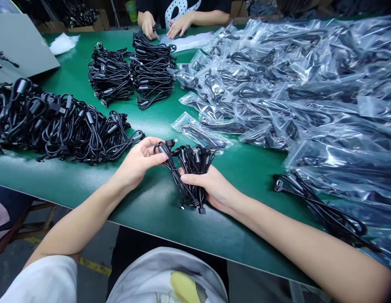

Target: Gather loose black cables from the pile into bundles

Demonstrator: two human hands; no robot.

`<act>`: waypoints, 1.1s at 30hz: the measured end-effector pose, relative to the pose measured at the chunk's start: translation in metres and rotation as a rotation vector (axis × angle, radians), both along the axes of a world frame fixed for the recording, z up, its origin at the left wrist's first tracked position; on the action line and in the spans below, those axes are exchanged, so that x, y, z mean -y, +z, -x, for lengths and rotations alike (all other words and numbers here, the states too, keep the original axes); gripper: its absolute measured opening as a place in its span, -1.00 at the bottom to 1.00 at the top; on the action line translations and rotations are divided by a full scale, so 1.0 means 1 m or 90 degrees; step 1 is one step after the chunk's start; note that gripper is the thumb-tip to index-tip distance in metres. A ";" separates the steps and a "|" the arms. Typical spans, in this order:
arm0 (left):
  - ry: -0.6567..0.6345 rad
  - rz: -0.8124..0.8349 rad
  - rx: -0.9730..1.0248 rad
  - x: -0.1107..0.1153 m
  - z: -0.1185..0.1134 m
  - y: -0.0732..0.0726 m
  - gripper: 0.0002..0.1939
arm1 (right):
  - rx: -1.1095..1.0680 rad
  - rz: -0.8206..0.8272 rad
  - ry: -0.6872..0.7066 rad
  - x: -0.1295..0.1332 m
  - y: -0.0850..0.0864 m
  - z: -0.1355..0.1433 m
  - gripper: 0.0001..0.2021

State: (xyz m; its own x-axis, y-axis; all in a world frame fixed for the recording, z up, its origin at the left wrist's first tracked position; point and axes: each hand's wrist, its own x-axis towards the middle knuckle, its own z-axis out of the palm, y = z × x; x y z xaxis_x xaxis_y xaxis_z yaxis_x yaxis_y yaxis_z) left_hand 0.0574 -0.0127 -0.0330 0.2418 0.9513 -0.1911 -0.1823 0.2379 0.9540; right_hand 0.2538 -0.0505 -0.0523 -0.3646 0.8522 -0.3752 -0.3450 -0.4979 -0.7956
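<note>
Pinched between the thumb and fingers of my left hand is one coiled black cable, tied at its middle. My right hand is wrapped round a bunch of several similar coiled cables, with connectors sticking out at top and bottom. The single cable leans against the left side of that bunch, above the green table. Just beyond my hands lies a clear plastic bag with a cable inside. A long heap of coiled cables lies to the left of my left hand.
Two stacks of tied cables stand farther back. Bagged cables cover the right side in a large pile. An unbagged cable lies near my right forearm. Across the table, a co-worker's hands rest by plastic bags. A grey box is at left.
</note>
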 end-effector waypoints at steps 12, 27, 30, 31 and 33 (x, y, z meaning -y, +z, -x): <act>-0.038 -0.047 -0.039 0.004 0.002 0.000 -0.53 | 0.034 -0.036 0.000 0.001 0.000 0.001 -0.72; -0.092 0.094 0.097 -0.001 0.002 -0.005 -0.80 | -0.005 -0.050 0.010 0.012 0.026 -0.002 -0.74; -0.102 0.039 0.068 0.000 0.003 -0.007 -0.80 | -0.008 -0.031 0.011 0.011 0.019 0.000 -0.73; -0.106 0.003 0.049 0.000 0.002 -0.008 -0.80 | -0.001 -0.021 0.005 0.010 0.016 0.000 -0.71; -0.121 -0.102 -0.003 0.001 0.001 -0.010 -0.81 | 0.017 0.002 -0.007 0.009 0.009 0.002 -0.64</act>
State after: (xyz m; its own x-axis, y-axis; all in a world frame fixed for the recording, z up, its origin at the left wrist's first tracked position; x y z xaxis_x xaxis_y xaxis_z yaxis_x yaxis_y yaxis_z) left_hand 0.0563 -0.0137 -0.0431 0.4183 0.9073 -0.0428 -0.1443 0.1129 0.9831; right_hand 0.2518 -0.0593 -0.0430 -0.3444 0.8549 -0.3880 -0.3293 -0.4971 -0.8028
